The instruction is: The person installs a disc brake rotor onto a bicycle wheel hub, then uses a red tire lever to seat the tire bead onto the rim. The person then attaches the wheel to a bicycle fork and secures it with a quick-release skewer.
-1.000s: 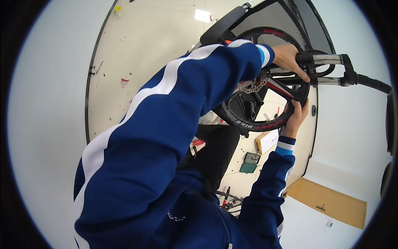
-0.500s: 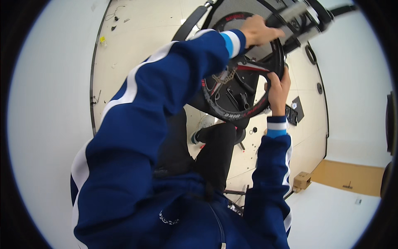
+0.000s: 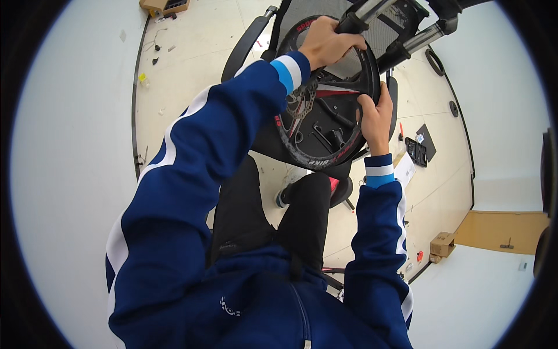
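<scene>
A black wheel [image 3: 311, 161] with red markings, broad spokes and a metal disc rotor [image 3: 302, 99] is tilted over the seat of an office chair. My left hand [image 3: 330, 45] is closed over its upper rim, right beside a leg of a bicycle suspension fork [image 3: 372, 13]. The rim under that palm is mostly hidden. On the right side, my right hand [image 3: 376, 119] grips the rim, thumb on the near face and fingers behind. The fork's other leg [image 3: 407, 47] slopes down to the wheel's upper right edge.
The mesh office chair [image 3: 239, 49] stands in front of me, with dark tools [image 3: 332, 138] on its seat. A black tool case [image 3: 416, 152] lies on the floor at right. Tyres [image 3: 434, 62] lean at the right wall; a cardboard box [image 3: 443, 244] stands farther back.
The wheel and both my hands have shifted left in view. The fork has moved left too, and its leg is now close beside my left hand.
</scene>
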The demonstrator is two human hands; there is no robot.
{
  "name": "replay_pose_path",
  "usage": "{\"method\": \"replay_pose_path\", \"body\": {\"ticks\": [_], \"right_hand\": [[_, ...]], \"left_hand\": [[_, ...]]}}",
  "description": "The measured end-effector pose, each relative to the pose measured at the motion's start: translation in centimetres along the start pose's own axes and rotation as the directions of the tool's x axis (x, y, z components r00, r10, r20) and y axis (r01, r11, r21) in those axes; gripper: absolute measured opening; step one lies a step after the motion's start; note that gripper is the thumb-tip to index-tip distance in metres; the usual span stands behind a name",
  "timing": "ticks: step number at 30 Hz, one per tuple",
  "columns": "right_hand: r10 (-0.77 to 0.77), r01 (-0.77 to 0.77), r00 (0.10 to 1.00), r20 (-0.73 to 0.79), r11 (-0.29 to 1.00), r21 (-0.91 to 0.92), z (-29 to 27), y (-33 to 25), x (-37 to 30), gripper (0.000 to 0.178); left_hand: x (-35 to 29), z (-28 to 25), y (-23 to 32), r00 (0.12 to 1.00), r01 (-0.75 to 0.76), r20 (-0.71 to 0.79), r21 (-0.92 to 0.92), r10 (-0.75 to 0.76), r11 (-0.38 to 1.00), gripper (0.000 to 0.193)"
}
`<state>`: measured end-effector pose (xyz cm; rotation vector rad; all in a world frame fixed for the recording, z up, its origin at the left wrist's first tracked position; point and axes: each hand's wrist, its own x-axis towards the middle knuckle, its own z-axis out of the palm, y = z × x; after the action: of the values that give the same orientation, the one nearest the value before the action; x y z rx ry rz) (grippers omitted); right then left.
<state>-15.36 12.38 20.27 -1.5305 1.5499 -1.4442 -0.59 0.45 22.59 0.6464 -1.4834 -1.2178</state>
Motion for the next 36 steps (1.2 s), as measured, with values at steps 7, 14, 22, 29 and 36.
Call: {"method": "replay_pose_path", "body": {"ticks": [7,14,22,29,36], "right_hand": [[0.013,-0.013,1.000,0.000,1.000,0.010,-0.3,0.0,0.1,0.016],[-0.011,0.011,1.000,-0.002,0.999,-0.042,0.4,-0.3,0.4,0.021],[0.016,-0.016,1.000,0.007,1.000,0.024,0.4,-0.6,0.2,0.015],[-0.004,0.005,0.999,0.042,1.000,-0.021,0.3,-0.1,0.6,0.023],[0.000,0.000,1.000,0.014,0.999,0.032,0.6,-0.2,0.5,0.016]], "left_hand": [[-0.4,-0.1,-0.3,0.998,0.045,-0.029,-0.096,-0.048,0.994,0.026],[-0.1,-0.6,-0.8,0.995,0.033,-0.096,-0.089,-0.042,0.996,0.027],[-0.4,-1.9,-1.6,0.998,-0.018,-0.057,-0.013,0.017,1.000,0.026],[-0.8,-1.6,-0.6,0.995,-0.063,-0.072,0.040,0.066,0.997,0.025],[-0.9,-2.1,-0.1,0.996,0.007,-0.093,-0.066,-0.013,0.998,0.025]]}}
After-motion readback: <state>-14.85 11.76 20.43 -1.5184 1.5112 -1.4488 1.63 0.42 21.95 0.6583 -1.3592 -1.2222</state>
